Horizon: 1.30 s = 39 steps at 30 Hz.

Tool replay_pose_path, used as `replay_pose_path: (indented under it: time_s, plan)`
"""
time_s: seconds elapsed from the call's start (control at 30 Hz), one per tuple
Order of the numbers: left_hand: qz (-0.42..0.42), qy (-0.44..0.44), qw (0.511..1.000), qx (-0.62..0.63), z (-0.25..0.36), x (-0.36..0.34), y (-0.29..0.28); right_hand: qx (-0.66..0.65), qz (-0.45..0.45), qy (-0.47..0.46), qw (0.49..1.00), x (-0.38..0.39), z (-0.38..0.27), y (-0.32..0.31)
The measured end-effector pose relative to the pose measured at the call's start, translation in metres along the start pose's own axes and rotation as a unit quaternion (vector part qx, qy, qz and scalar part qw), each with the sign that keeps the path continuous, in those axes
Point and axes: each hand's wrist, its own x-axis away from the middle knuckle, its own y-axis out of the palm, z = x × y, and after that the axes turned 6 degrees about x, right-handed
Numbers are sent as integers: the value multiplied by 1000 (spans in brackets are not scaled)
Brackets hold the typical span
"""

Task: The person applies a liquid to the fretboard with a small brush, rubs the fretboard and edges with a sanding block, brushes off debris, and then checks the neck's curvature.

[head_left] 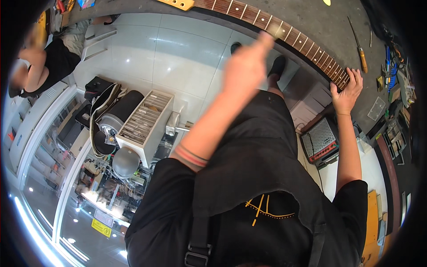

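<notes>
A guitar neck (264,20) with a dark brown fretboard, pale frets and dot inlays lies along the bench's near edge. Its yellow headstock (180,4) is at the upper left, partly cut off by the frame. My left hand (247,62), smeared by motion, is closed with its fingertips at the middle of the fretboard. A pale blur at those fingertips is too indistinct to name. My right hand (348,94) rests on the neck's far right end, fingers spread over the edge and thumb at the near side.
On the dark workbench (327,22) lie a wooden-handled tool (362,60) and blue-handled tools (390,69). An amplifier (319,140) stands below, at the right. Another person (40,64) sits at the far left. A white slatted box (149,115) stands on the tiled floor.
</notes>
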Motion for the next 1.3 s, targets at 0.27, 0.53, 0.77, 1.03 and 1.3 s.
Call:
replay_pose_path:
  time_s: [0.27,0.53,0.77,1.03,1.3]
  plan:
    - [15,-29,998,47,33,-1,18,-3,-1,6,1000,-4,-1,0]
    - [73,-96,991,64,-3,-42,-38,1,-2,17,1000,1,-1,-1]
    - [-236,-159,959,-9,92,-17,21,-1,-2,9,1000,-3,0,0]
    - [129,-80,988,10,-19,-55,-62,3,4,15,1000,1,-2,-1]
    - [74,-188,979,36,-5,-56,-74,4,-1,13,1000,3,2,1]
